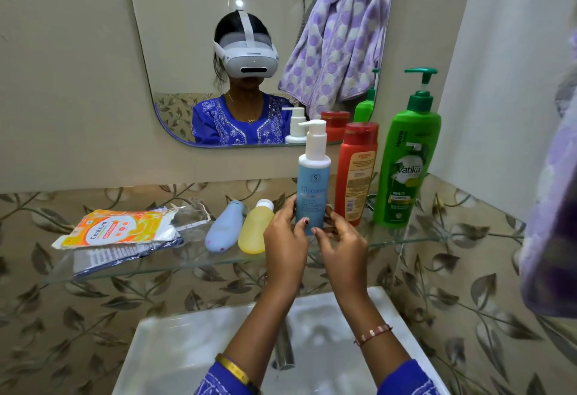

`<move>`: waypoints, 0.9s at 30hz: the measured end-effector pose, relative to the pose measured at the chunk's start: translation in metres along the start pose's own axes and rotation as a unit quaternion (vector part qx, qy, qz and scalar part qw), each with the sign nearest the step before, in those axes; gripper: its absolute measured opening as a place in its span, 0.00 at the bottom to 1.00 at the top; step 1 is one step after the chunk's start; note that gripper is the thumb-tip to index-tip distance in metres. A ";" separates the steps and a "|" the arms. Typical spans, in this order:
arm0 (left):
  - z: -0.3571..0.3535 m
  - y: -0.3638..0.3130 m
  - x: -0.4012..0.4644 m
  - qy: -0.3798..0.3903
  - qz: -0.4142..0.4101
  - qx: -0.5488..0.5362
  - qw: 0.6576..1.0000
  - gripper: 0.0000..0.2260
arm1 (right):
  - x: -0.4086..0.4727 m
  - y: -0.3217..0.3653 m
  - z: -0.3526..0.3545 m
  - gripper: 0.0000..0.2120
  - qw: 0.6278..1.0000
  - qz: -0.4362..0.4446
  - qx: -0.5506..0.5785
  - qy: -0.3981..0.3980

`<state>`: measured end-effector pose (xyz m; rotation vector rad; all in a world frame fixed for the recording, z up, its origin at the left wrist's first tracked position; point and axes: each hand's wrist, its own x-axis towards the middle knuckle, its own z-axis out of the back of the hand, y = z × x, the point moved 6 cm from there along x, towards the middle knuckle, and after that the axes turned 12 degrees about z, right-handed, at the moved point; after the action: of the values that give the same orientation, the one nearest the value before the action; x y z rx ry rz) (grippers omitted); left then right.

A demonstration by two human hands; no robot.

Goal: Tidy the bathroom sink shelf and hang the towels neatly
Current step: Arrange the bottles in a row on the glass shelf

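White sink (pixel 162 344) is seen nearest, then above it the glass shelf (pixel 421 240), where the blue pump bottle (pixel 313 188) is held upright btw. left hand (pixel 285 240) & right hand (pixel 342 245), fingers curled on its base, w/ red bottle (pixel 357 173) just beside and lilac towel (pixel 338 38) reflected in mirror (pixel 187 51) beyond.

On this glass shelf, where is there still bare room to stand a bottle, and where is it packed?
Bare glass shows between the Centrum packets and the lying pale blue bottle, and at the shelf's right end past the green Vatika bottle. From the yellow bottle through the blue pump bottle, held by the left hand and the right hand, to the red bottle, it is crowded.
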<state>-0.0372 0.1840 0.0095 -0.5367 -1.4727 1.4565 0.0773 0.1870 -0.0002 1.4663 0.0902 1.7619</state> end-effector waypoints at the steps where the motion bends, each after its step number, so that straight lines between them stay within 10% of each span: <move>1: 0.000 0.000 -0.001 0.001 0.002 0.000 1.000 0.21 | 0.000 0.001 0.001 0.19 1.000 0.003 -0.002 -0.003; 13: 0.048 0.006 -0.043 -0.046 0.005 -0.186 0.982 0.16 | -0.041 0.023 0.003 0.12 0.993 0.102 0.021 -0.056; 27: 0.111 0.011 -0.041 -0.121 0.007 -0.031 0.992 0.17 | -0.022 0.068 -0.069 0.27 0.948 0.178 -0.059 0.258</move>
<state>-0.1162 0.0949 0.0058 -0.4180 -1.7114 1.5325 -0.0177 0.1585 -0.0031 0.9424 -0.0133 2.3714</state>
